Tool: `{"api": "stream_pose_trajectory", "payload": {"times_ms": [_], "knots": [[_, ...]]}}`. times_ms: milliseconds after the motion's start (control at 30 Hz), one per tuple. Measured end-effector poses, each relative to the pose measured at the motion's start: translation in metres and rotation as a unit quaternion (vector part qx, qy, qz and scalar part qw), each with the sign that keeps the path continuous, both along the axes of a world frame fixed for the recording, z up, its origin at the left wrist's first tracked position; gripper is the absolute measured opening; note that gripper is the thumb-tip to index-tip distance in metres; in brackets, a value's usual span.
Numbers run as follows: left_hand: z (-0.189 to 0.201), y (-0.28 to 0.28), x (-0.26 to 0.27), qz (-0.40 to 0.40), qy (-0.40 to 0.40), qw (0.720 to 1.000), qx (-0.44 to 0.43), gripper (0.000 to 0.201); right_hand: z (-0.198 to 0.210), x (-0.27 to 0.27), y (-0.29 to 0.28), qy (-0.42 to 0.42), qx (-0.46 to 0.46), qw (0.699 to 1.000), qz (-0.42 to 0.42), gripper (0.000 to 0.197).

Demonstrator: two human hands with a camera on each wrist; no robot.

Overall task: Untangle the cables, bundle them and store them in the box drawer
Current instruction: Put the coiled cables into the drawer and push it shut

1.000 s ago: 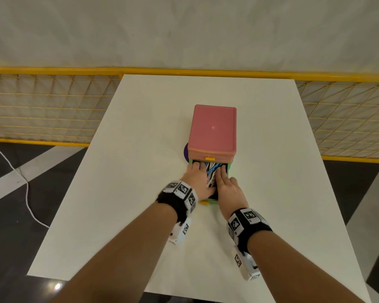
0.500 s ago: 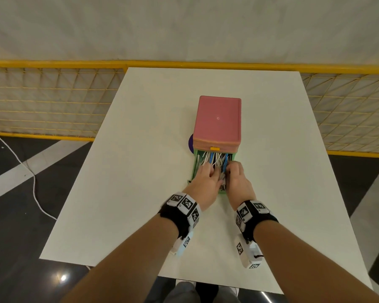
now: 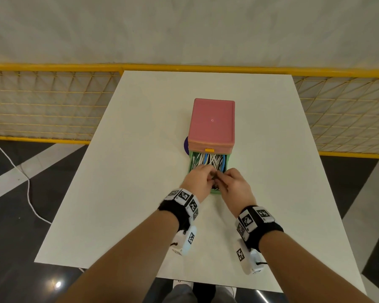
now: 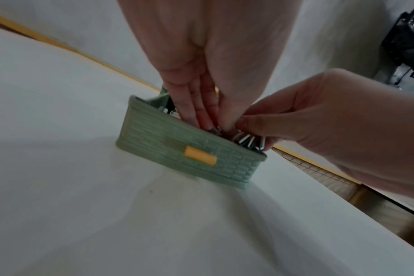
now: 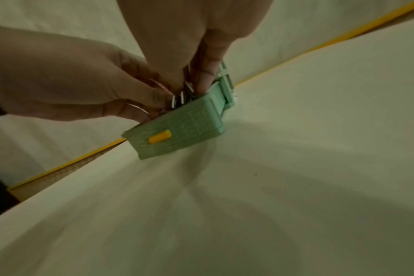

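A pink box (image 3: pixel 212 121) stands mid-table with its green drawer (image 3: pixel 190 164) pulled out toward me. White and blue cables (image 3: pixel 210 160) lie lengthwise inside it. My left hand (image 3: pixel 200 179) and right hand (image 3: pixel 234 182) meet over the drawer's near end, hiding that part. In the left wrist view my right hand (image 4: pixel 319 121) curls round the metal connector ends (image 4: pixel 248 142) above the drawer front (image 4: pixel 154 134). In the right wrist view my left hand (image 5: pixel 71 84) pinches the same connector ends (image 5: pixel 180 99) beside the yellow handle (image 5: pixel 160 139).
A purple round object (image 3: pixel 186 145) peeks out at the box's left side. The white table (image 3: pixel 129 171) ends just before my body. A yellow mesh fence (image 3: pixel 53 101) runs behind the table, and a white cord (image 3: pixel 29 189) lies on the dark floor at left.
Both hands have drawn back from the box opening to the near end of the drawer, uncovering the cables lying in it. The drawer stays pulled out.
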State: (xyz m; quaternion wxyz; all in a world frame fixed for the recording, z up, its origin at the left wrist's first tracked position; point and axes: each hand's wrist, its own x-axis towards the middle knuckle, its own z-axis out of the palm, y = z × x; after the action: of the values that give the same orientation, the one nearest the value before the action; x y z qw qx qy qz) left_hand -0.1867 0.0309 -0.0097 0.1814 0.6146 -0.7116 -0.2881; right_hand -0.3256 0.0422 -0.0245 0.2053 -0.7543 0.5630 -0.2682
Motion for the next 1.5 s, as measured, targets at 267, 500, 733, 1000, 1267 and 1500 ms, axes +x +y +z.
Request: {"api": "stream_pose_trajectory", "payload": {"times_ms": [267,500,733,1000,1267,1500], "knots": [[-0.008,0.003,0.004,-0.083,-0.129,0.988,-0.018,0.023,0.022,0.004,-0.013,0.189,0.103,0.972,0.095,0.024],[0.004,-0.011,-0.004,-0.081,-0.164,0.983,0.029,0.038,0.031,0.004,-0.026,0.204,0.163,0.958,0.121,0.019],[0.013,-0.009,-0.015,-0.078,-0.192,0.976,0.066,0.024,0.022,-0.002,-0.008,0.181,0.094,0.97,0.129,0.019],[0.009,0.007,0.018,-0.052,-0.095,0.991,-0.078,0.045,0.018,-0.003,-0.006,0.261,0.081,0.946,0.173,0.03],[0.006,0.01,-0.011,-0.186,-0.427,0.885,0.01,0.055,0.021,0.007,-0.016,0.204,0.079,0.961,0.167,0.061],[0.035,-0.007,0.03,-0.04,-0.074,0.99,0.112,0.035,0.021,0.018,-0.017,0.337,0.155,0.903,0.216,0.061]]}}
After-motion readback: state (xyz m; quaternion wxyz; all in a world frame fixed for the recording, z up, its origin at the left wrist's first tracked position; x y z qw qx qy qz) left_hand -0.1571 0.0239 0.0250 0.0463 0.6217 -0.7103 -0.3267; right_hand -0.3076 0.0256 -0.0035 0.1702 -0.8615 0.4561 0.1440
